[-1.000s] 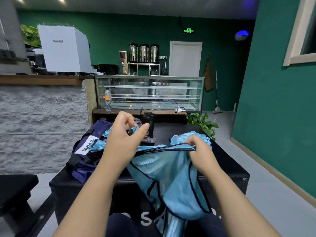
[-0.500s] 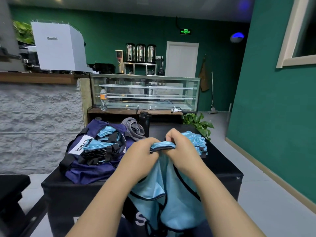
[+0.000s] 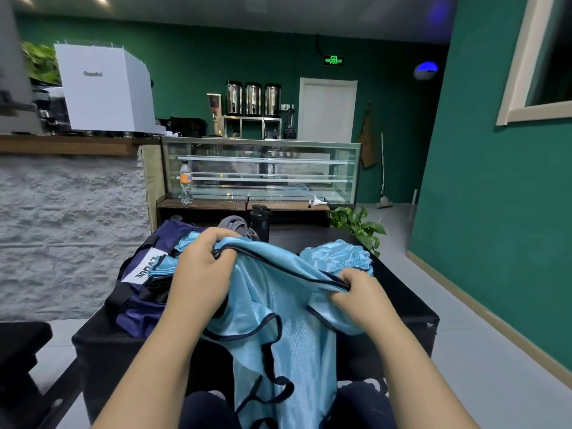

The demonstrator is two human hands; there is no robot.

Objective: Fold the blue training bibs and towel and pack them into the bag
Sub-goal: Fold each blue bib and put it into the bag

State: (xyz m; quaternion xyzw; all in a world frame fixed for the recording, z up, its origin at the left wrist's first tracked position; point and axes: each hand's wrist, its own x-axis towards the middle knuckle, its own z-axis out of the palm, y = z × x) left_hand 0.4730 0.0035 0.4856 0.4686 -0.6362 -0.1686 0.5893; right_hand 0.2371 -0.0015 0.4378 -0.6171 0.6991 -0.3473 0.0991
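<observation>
A light blue training bib [image 3: 284, 320] with dark trim hangs from both hands over the near edge of the black table [image 3: 408, 311]. My left hand [image 3: 202, 274] grips its trimmed edge at the upper left. My right hand [image 3: 360, 300] grips the same edge lower to the right, so the edge stretches between them. A navy bag [image 3: 139, 292] with a white label lies open at the left, with folded blue bibs [image 3: 164, 263] inside. Another crumpled blue bib [image 3: 337, 257] lies on the table behind my right hand. A grey towel [image 3: 233, 222] shows behind my left hand.
A black bottle [image 3: 260, 221] stands at the table's far side. Behind it are a glass display case [image 3: 263, 171] and a potted plant [image 3: 359, 226]. A stone-faced counter [image 3: 68, 230] is at the left, a green wall at the right, a black seat [image 3: 18, 345] at lower left.
My hands were together half a second ago; they have now moved apart, the left up and left, the right down and right, stretching the bib's edge.
</observation>
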